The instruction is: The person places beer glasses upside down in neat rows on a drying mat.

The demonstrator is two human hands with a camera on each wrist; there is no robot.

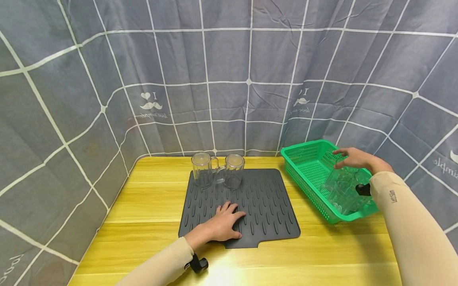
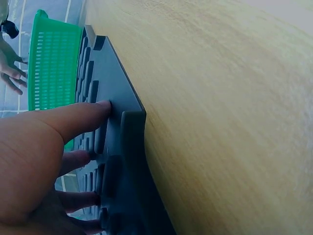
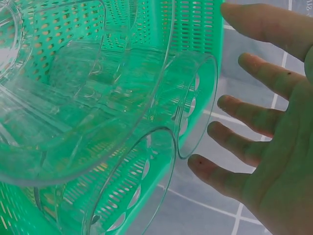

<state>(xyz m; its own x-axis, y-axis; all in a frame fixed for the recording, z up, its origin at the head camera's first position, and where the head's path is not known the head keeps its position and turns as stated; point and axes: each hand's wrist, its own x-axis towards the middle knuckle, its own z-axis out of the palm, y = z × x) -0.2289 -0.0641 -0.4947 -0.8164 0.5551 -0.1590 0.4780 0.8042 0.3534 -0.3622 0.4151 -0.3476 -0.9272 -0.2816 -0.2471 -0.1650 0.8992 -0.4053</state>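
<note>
My left hand (image 1: 224, 225) rests on the front part of a dark grey drying mat (image 1: 266, 202), fingers spread; in the left wrist view its thumb (image 2: 83, 117) touches the mat near the edge. Over the green basket (image 1: 304, 178) my right hand (image 1: 361, 157) hovers with fingers apart and nothing between them. Several clear glass mugs (image 1: 345, 188) lie in the basket below it; the right wrist view shows their rims (image 3: 198, 107) close to the fingertips. Two clear glass mugs, a left one (image 1: 202, 171) and a right one (image 1: 234, 171), stand at the mat's back left, handles facing each other.
Mat and basket sit on a yellow wood-grain table (image 1: 150, 198). A grey curtain (image 1: 229, 99) with white grid lines hangs behind and along the sides. The basket's raised rim (image 1: 307, 194) stands right of the mat.
</note>
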